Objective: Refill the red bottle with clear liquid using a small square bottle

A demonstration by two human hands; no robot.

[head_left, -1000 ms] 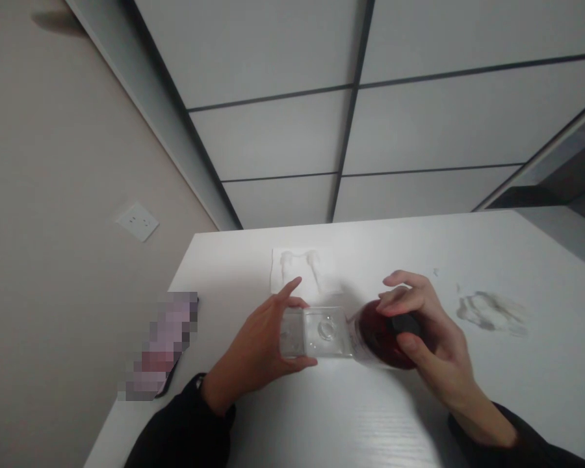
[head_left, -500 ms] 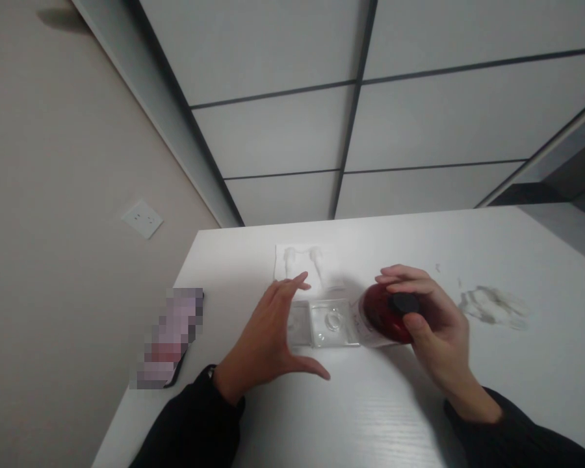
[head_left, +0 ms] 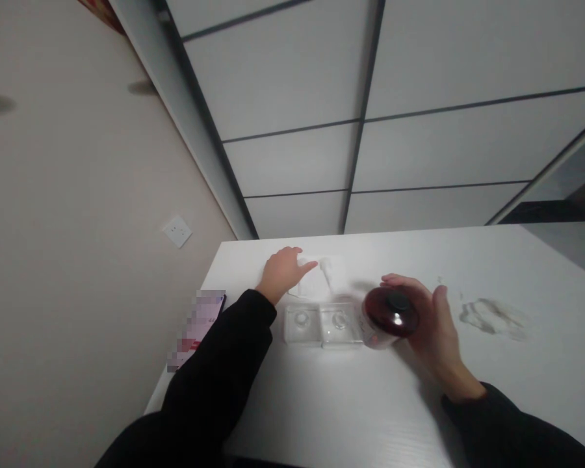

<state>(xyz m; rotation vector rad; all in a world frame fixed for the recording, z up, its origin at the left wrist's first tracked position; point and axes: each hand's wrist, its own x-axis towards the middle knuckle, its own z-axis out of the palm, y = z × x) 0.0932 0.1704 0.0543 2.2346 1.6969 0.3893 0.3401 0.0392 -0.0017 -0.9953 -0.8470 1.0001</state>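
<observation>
My left hand [head_left: 283,272] reaches over a flat white sheet near the far edge, its thumb and forefinger apart. Just right of its thumb lies a slim white piece with a rounded head [head_left: 325,265]; its kind is unclear. My right hand [head_left: 431,325] is beside a clear jar [head_left: 377,337] with a dark red lid [head_left: 387,311] and a black knob on top. Its thumb is raised off the lid and the fingers curve behind the jar; whether they touch it I cannot tell. Left of the jar sits a clear two-part square case [head_left: 316,343] with a small ring shape in each half.
A phone [head_left: 202,325] with a blurred screen lies at the table's left edge. A crumpled clear film [head_left: 494,318] is on the right side of the white table [head_left: 351,403]. Behind stand white panel doors [head_left: 292,162]; a wall socket [head_left: 177,231] is at left.
My left hand has moved from beside the clear case up to the white sheet. My right thumb and fingers have come off the jar's lid and knob. The view has shifted slightly.
</observation>
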